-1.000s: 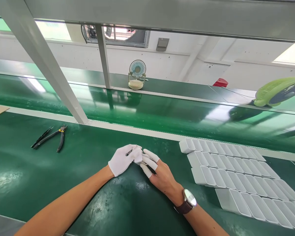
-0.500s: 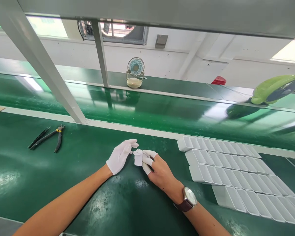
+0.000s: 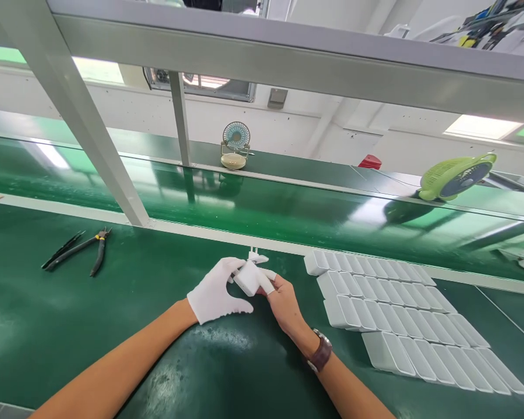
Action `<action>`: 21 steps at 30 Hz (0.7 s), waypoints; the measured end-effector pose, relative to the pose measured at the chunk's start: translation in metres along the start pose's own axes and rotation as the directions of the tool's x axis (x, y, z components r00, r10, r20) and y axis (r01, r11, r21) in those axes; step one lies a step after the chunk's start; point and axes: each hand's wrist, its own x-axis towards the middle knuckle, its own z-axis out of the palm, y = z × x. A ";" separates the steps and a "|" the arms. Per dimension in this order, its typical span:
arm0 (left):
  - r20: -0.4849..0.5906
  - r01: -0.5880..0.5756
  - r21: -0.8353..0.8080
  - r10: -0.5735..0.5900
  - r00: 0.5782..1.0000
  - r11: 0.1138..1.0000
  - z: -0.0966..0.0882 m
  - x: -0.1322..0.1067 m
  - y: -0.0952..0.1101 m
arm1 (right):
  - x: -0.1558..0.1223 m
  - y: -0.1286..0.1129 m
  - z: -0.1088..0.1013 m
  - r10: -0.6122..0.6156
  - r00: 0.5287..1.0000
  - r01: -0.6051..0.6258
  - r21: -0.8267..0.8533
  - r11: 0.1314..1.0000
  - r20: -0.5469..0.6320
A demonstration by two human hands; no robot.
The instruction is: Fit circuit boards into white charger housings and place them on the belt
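A small white plug adapter [image 3: 248,275] with metal prongs pointing up is held over the green bench [image 3: 113,314]. My left hand [image 3: 216,294], in a white glove, is closed around its left side. My right hand [image 3: 279,297], bare but with white finger cots, grips its right side with thumb and fingers. A brown wristwatch [image 3: 321,352] sits on my right wrist. To the right lie rows of white plastic housings [image 3: 388,302], laid side by side.
Black pliers with a yellow mark [image 3: 94,247] and black tweezers [image 3: 61,251] lie at the left. A slanted grey frame post [image 3: 91,128] rises from the bench edge. Beyond are a green conveyor belt [image 3: 262,206], a small blue desk fan [image 3: 234,142] and a green fan [image 3: 456,174].
The adapter has turned from flat in the fingertips to prongs up, and both hands have closed round it. The view has tilted up and shifted right.
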 end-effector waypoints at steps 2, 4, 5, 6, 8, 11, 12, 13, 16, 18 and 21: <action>-0.033 -0.106 0.024 0.107 0.994 0.994 0.006 -0.002 -0.003 | 0.002 0.000 0.000 0.071 0.997 -0.074 0.081 0.994 0.039; -0.085 -0.163 0.033 0.165 0.983 0.986 0.010 -0.003 -0.004 | 0.003 -0.001 -0.001 0.090 0.993 -0.098 0.109 0.989 0.070; -0.099 -0.172 0.038 0.174 0.980 0.984 0.011 -0.003 -0.005 | 0.004 -0.002 -0.001 0.103 0.991 -0.113 0.125 0.986 0.084; -0.099 -0.169 0.043 0.173 0.980 0.985 0.011 -0.004 -0.005 | 0.004 -0.002 -0.001 0.118 0.988 -0.131 0.138 0.982 0.098; -0.075 -0.138 0.055 0.142 0.987 0.989 0.011 -0.004 -0.005 | 0.004 -0.004 -0.002 0.159 0.979 -0.178 0.164 0.970 0.125; -0.063 -0.102 0.046 0.105 0.992 0.994 0.011 -0.004 -0.006 | 0.005 -0.006 -0.003 0.219 0.964 -0.244 0.181 0.953 0.149; -0.061 -0.101 0.037 0.103 0.993 0.994 0.012 -0.004 -0.007 | 0.006 -0.007 -0.003 0.228 0.962 -0.253 0.178 0.951 0.152; -0.058 -0.102 0.026 0.103 0.993 0.994 0.012 -0.003 -0.008 | 0.006 -0.007 -0.003 0.227 0.961 -0.254 0.175 0.951 0.156; -0.069 -0.095 -0.002 0.095 0.993 0.995 0.012 -0.001 -0.009 | 0.009 -0.007 -0.005 0.200 0.962 -0.238 0.212 0.948 0.186; -0.074 -0.051 -0.016 0.050 0.996 0.999 0.010 0.001 -0.007 | 0.010 -0.006 -0.007 0.178 0.963 -0.229 0.267 0.936 0.204; -0.027 0.100 -0.010 -0.100 0.995 0.995 0.001 0.003 0.003 | 0.009 -0.001 -0.010 0.174 0.972 -0.210 0.252 0.945 0.156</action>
